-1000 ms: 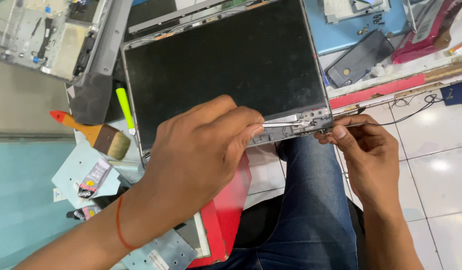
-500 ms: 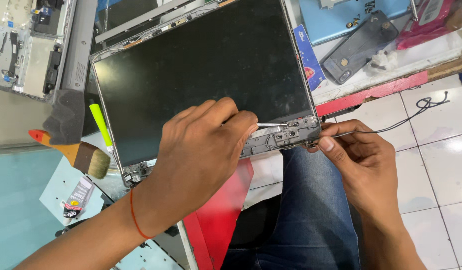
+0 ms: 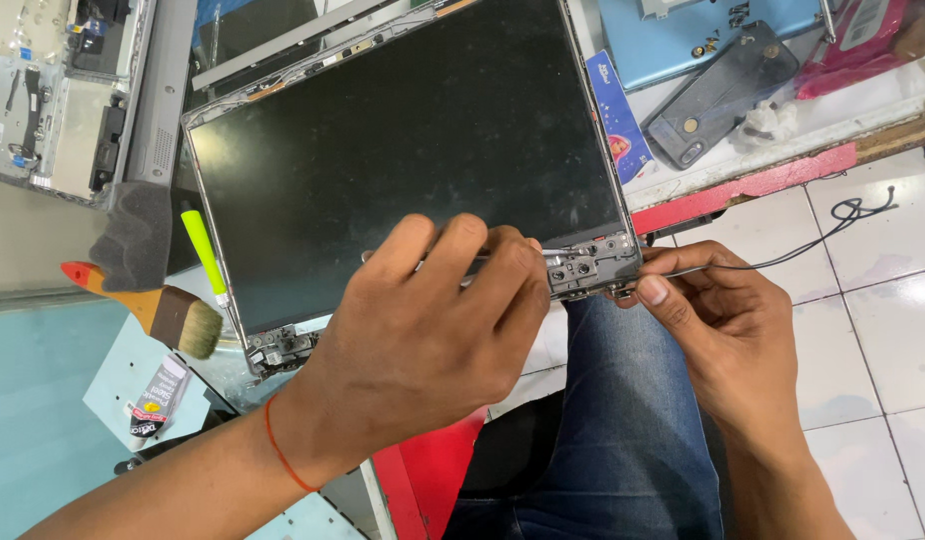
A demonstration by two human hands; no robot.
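A bare laptop screen panel (image 3: 403,150) with a dark face lies tilted over the bench edge and my lap. My left hand (image 3: 433,340) is closed around a thin metal tool (image 3: 551,252) whose tip sits at the panel's right metal hinge (image 3: 588,265). My right hand (image 3: 723,330) pinches that hinge corner from below, thumb against its edge, together with a thin black cable (image 3: 823,235) that runs off to the right over the floor tiles. The left hinge (image 3: 281,347) is free.
A paintbrush (image 3: 173,315), a green-handled screwdriver (image 3: 205,250) and a grey foam block (image 3: 133,235) lie left of the panel. An opened laptop base (image 3: 53,100) is at the upper left. A black phone (image 3: 718,95) rests on a blue mat (image 3: 683,30). A small tube (image 3: 158,395) lies lower left.
The panel has shifted a little left and lower in view. Both hands have stayed at the right hinge, with the tool tip still on it.
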